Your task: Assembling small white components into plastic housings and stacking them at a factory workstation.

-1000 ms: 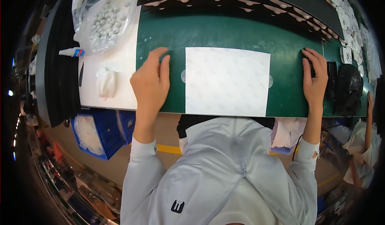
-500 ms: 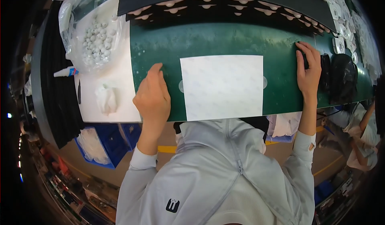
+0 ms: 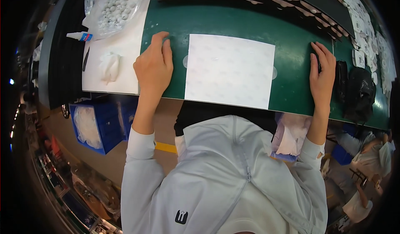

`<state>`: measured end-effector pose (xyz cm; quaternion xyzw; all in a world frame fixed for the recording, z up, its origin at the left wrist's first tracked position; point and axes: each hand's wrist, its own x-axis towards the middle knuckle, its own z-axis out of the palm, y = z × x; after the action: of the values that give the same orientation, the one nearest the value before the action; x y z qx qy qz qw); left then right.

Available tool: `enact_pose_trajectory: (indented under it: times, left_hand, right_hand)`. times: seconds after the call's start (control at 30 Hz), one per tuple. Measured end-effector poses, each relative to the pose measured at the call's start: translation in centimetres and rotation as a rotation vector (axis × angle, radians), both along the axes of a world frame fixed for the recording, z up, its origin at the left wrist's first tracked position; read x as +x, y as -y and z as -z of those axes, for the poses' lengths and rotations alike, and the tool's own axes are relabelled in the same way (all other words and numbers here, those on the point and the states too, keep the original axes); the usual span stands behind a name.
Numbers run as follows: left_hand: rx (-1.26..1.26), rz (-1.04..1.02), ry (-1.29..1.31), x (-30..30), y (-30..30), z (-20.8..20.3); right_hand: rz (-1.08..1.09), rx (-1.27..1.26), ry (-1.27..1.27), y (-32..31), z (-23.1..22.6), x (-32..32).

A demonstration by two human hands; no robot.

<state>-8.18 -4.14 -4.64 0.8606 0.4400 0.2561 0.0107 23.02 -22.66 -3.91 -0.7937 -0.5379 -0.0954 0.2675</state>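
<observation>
A blank white sheet of paper (image 3: 229, 71) lies flat on the green tabletop (image 3: 291, 88) in front of me. Clear round tabs peek out past its left and right edges. To the left of the sheet, apart from it, my left hand (image 3: 154, 67) rests on the table with fingers bent, thumb apart and nothing visible in it. My right hand (image 3: 322, 73) lies to the right of the paper, open and holding nothing, its thumb away from the fingers. A black pouch-like thing (image 3: 361, 92) sits just right of that hand.
At the back stand black racks (image 3: 283, 0) with rows of pale round-tipped pieces. On the left white board are a bag of small white balls (image 3: 116, 11), a glue bottle (image 3: 81, 36), a dark thin tool (image 3: 86, 60) and crumpled white cloth (image 3: 110, 67). Blue bins (image 3: 104, 125) stand below.
The whole view has tilted, so the table's left side sits higher. My left thumb now stands apart from the fingers. My right hand and the paper keep about the same places on the table.
</observation>
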Motion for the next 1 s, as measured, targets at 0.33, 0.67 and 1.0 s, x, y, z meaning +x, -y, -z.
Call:
enact_pose_trajectory:
  times: [0.33,0.67,1.0]
  left_hand:
    - [-0.035,-0.006,0.042,-0.3,-0.1,-0.1]
    - [-0.083,0.032,0.075,-1.0,0.3,-0.5]
    - [-0.132,-0.006,0.086,-0.3,0.3,-0.6]
  right_hand:
    - [-0.025,-0.031,0.002,-0.2,0.4,0.1]
    - [-0.033,-0.058,0.069,0.2,0.7,0.1]
    - [0.151,0.252,-0.025,3.4,-2.2,1.5]
